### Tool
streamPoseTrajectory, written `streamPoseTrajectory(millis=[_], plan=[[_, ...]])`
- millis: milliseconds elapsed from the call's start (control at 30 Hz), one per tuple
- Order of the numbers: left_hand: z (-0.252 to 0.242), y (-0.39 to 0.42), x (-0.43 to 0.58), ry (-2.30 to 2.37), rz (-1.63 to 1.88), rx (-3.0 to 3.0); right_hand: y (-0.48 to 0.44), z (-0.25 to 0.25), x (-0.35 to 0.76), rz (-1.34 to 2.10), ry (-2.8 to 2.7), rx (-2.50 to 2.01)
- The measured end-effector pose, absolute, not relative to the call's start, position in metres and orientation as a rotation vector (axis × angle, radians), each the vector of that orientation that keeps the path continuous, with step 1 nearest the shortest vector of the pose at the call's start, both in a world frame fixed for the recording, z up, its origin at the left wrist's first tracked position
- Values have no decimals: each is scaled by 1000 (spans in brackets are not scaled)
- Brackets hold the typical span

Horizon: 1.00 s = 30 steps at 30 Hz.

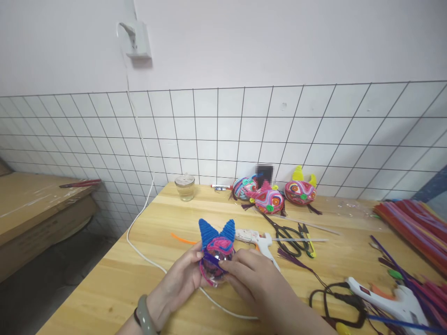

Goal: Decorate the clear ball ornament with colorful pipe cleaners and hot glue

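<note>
Cradles the half-wrapped clear ball (pixel 215 260) just above the table (pixel 139 279) in the curled fingers of the left hand (pixel 181 279) and pinches a purple pipe cleaner (pixel 210 258) across its front with the fingers of the right hand (pixel 254 279), with blue ears and pink top on and the lower half bare.

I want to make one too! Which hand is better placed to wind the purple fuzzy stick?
Likely the right hand: its fingers rest on the purple fuzzy stick, while the left hand cups the ball from the side.

The right hand (pixel 260 279) partly hides the ball (pixel 211 273); a far patch (pixel 264 174) is blurred.
</note>
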<state>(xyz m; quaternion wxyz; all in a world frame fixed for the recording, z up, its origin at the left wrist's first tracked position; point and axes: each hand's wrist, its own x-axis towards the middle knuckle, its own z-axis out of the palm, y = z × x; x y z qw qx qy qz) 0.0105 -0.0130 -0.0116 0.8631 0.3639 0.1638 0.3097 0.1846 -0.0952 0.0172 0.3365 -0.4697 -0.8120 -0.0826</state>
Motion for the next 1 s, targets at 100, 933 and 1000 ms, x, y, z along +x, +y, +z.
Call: streamPoseTrajectory(millis=[100,933,1000], plan=[[-12,-13,10,351,652,768,-95,16,185,-233,-2120,-1218],[-14,-14,11,348,672,738,-93,18,183,-263,-2109,-1164],[-13,-14,11,350,675,751,-94,17,181,-300,-2078,-1158]])
